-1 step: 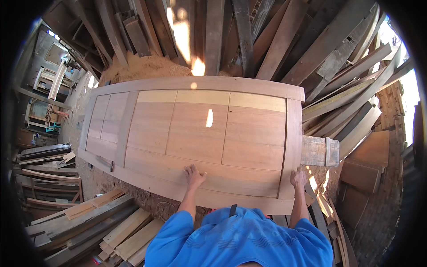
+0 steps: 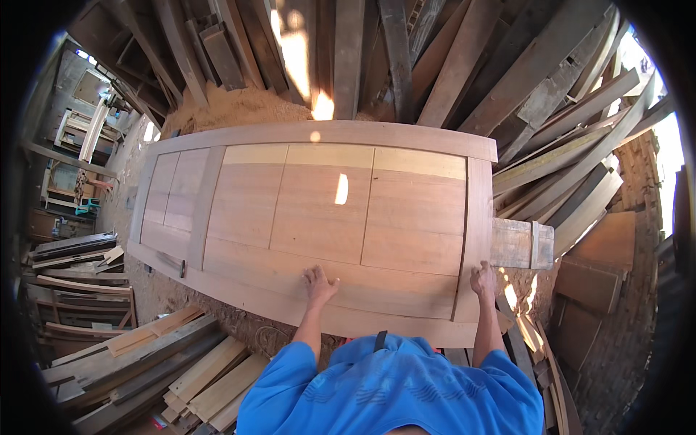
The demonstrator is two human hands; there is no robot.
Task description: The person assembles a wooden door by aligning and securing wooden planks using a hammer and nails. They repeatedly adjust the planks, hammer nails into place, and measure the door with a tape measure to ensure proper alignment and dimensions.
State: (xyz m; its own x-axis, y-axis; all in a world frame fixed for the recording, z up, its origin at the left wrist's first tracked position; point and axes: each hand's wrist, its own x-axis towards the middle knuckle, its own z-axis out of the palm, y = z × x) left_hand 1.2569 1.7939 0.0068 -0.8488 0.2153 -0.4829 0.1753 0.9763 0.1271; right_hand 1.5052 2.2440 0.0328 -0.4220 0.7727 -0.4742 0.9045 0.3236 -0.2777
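A large wooden panelled door [image 2: 330,225] lies flat in front of me, with pale strips along the far side of its panels. On its near part rests my left hand [image 2: 319,286], fingers spread and bent, holding nothing. My right hand [image 2: 483,280] is at the door's right end, over the cross rail [image 2: 475,217]; its fingers are slightly curled and apart, with no object visible in them. Toward the left end, a slim dark tool [image 2: 171,264] lies on the near edge of the door; its exact kind is too small to tell.
Many rough planks [image 2: 449,65] lean upright behind the door, above a heap of sawdust [image 2: 232,109]. A worn board [image 2: 513,244] sticks out beyond the right end. Stacked timber [image 2: 138,355] lies at the lower left, and curved wooden frames [image 2: 87,301] stand farther left.
My right hand has shifted very slightly, its fingers now less closed. The left hand stays nearly in place on the door, which sits almost the same.
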